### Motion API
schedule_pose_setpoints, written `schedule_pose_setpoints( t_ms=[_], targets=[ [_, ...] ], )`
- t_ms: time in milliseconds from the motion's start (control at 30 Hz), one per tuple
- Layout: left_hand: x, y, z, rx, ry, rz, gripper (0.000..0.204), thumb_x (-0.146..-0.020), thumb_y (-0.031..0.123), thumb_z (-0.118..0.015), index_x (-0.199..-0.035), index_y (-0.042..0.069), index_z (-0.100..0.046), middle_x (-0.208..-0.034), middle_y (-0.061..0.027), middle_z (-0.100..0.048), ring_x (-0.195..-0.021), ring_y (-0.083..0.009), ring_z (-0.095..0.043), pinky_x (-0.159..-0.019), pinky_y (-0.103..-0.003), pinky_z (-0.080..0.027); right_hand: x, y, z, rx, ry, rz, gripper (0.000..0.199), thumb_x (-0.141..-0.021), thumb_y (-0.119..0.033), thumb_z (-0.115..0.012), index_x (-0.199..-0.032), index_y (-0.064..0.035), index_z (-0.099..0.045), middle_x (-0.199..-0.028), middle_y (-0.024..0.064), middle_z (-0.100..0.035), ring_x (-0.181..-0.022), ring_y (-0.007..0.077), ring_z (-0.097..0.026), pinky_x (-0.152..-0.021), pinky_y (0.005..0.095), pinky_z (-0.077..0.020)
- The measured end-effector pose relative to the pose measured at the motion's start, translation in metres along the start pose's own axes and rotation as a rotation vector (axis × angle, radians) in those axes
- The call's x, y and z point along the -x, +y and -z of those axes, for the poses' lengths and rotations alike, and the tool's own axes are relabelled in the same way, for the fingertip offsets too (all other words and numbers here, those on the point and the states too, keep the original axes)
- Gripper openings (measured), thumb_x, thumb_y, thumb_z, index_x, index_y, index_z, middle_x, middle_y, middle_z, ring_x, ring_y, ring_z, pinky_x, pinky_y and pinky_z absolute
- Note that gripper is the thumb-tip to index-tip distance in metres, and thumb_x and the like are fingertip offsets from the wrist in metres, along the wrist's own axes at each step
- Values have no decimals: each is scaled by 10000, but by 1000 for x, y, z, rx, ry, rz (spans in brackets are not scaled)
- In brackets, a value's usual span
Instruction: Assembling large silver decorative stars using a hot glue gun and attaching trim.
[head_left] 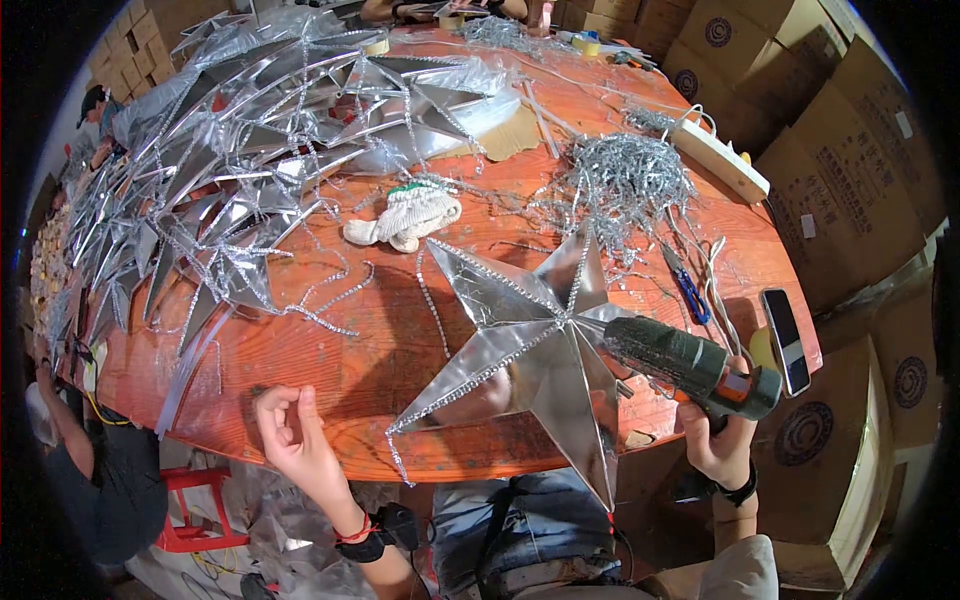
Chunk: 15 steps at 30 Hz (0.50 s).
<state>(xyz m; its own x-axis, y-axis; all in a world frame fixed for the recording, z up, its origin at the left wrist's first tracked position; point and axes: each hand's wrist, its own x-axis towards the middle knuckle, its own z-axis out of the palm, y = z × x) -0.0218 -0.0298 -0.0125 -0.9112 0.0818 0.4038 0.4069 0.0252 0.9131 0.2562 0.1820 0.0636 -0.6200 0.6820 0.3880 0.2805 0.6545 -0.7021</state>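
A silver mirror-like five-pointed star lies at the table's near edge, one point overhanging toward my lap. Silver tinsel garland runs along some of its ridges, with a loose tail at the lower left point. My right hand grips the handle of a dark green glue gun, whose nozzle points at the star's centre; whether it touches cannot be told. My left hand hovers left of the star, apart from it, fingers curled and thumb close to the forefinger, with nothing visible in them.
Many silver stars are heaped on the left of the red wooden table. Behind the star lie white gloves and tangled tinsel. Blue-handled scissors, a power strip and a phone are at right, beside cardboard boxes.
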Motion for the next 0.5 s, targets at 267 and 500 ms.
schedule_pose_setpoints(
  t_ms=[267, 500],
  targets=[
    [0, 5, -3, -31, -23, 7, 36, -868, 29, -543, -902, 19, -542, -834, 4, -509, -664, -52, -442, -553, -184, -363, 2, 3, 6, 36, -7, 8, 314, -717, -95, -666, -963, 24, -512, -858, 103, -572, -752, 205, -559, -689, 292, -435],
    [0, 2, 1, -73, -62, -12, 74, -876, 7, -507, -934, 9, -554, -855, -2, -528, -656, -53, -443, -565, -191, -376, -6, -7, -4, -72, 71, 29, 271, -719, -89, -659, -930, 17, -525, -834, 105, -583, -721, 210, -575, -680, 279, -438]
  ],
)
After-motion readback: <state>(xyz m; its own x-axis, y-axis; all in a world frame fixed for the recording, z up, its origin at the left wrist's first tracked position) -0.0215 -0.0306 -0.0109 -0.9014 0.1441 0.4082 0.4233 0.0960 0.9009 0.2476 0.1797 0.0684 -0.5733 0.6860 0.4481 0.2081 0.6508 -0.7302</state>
